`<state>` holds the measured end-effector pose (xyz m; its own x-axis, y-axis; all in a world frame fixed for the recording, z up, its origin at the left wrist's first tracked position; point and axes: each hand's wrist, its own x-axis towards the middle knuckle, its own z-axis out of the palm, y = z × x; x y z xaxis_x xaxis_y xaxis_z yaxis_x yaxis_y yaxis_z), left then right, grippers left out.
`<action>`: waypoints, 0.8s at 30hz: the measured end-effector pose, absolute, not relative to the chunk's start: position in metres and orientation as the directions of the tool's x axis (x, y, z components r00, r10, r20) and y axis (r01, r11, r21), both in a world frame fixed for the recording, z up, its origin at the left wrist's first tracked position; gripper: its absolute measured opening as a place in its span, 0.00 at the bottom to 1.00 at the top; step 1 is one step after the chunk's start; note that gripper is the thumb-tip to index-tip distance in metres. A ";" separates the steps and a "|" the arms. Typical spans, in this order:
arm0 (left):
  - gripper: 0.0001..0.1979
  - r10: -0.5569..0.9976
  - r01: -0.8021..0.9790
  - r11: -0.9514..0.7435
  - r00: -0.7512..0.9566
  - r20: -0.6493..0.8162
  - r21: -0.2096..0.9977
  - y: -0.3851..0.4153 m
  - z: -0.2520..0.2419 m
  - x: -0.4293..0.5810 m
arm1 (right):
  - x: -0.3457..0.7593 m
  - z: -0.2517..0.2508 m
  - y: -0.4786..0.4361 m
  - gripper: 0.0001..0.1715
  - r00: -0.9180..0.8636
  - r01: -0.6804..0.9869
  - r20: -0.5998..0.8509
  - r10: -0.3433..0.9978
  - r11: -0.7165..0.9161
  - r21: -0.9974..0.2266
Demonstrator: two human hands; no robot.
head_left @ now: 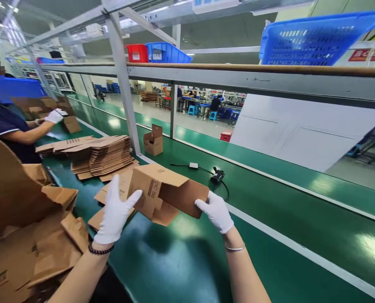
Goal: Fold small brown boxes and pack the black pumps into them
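A brown cardboard box (146, 195), partly unfolded with its right end gaping, is held above the green work surface. My right hand (217, 212), in a white glove, pinches the long flap at the box's right end between thumb and fingers. At the opposite end is my white-gloved left hand (113, 212), its fingers stretched upward and thumb apart. The left thumb reaches the box's side; whether the palm presses on it I cannot tell. Under and behind the left hand lie flat cardboard blanks (101, 194).
A stack of folded cartons (110, 155) stands behind the left hand. Beyond are a small open box (154, 141) and a black cabled device (217, 174) on the green conveyor (285, 206). Opened cartons (14, 252) crowd the left. A co-worker (7, 122) handles boxes. Overhead runs a shelf (206, 73).
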<state>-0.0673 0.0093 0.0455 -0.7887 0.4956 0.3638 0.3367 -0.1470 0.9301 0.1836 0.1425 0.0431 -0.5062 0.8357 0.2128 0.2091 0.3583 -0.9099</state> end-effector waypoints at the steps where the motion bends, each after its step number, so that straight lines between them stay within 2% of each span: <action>1: 0.47 0.487 0.546 -0.081 -0.708 0.511 0.834 0.008 0.047 -0.066 | 0.186 0.044 0.142 0.16 -0.507 0.253 0.220 0.833 0.388 -0.886; 3: 0.42 0.584 0.874 0.005 -0.398 0.708 0.487 0.008 0.051 -0.061 | 0.190 0.047 0.138 0.12 -0.496 0.361 0.251 0.831 0.460 -0.811; 4: 0.35 0.645 0.951 0.006 -0.241 0.725 0.310 0.010 0.053 -0.058 | 0.191 0.049 0.136 0.11 -0.488 0.409 0.271 0.830 0.492 -0.769; 5: 0.26 0.686 0.980 -0.010 -0.137 0.714 0.197 0.013 0.054 -0.055 | 0.191 0.051 0.133 0.11 -0.481 0.444 0.293 0.826 0.518 -0.731; 7: 0.15 0.694 0.995 -0.002 -0.070 0.716 0.099 0.022 0.055 -0.053 | 0.192 0.057 0.126 0.13 -0.479 0.478 0.328 0.814 0.555 -0.681; 9: 0.15 0.650 0.995 0.008 -0.081 0.756 0.100 0.031 0.050 -0.055 | 0.194 0.062 0.118 0.13 -0.488 0.454 0.341 0.803 0.567 -0.687; 13: 0.18 0.604 0.983 -0.017 -0.135 0.786 0.181 0.041 0.033 -0.063 | 0.198 0.069 0.108 0.12 -0.503 0.361 0.300 0.811 0.512 -0.780; 17: 0.17 0.620 0.978 0.000 -0.164 0.767 0.208 0.044 0.022 -0.065 | 0.200 0.072 0.108 0.15 -0.590 0.302 0.150 0.793 0.389 -0.871; 20: 0.18 0.645 0.979 0.038 -0.176 0.744 0.199 0.046 0.020 -0.064 | 0.199 0.072 0.113 0.20 -0.700 0.190 0.045 0.713 0.246 -0.950; 24: 0.18 0.685 0.978 0.094 -0.201 0.700 0.189 0.048 0.022 -0.063 | 0.199 0.073 0.122 0.21 -0.748 0.104 0.070 0.660 0.221 -0.970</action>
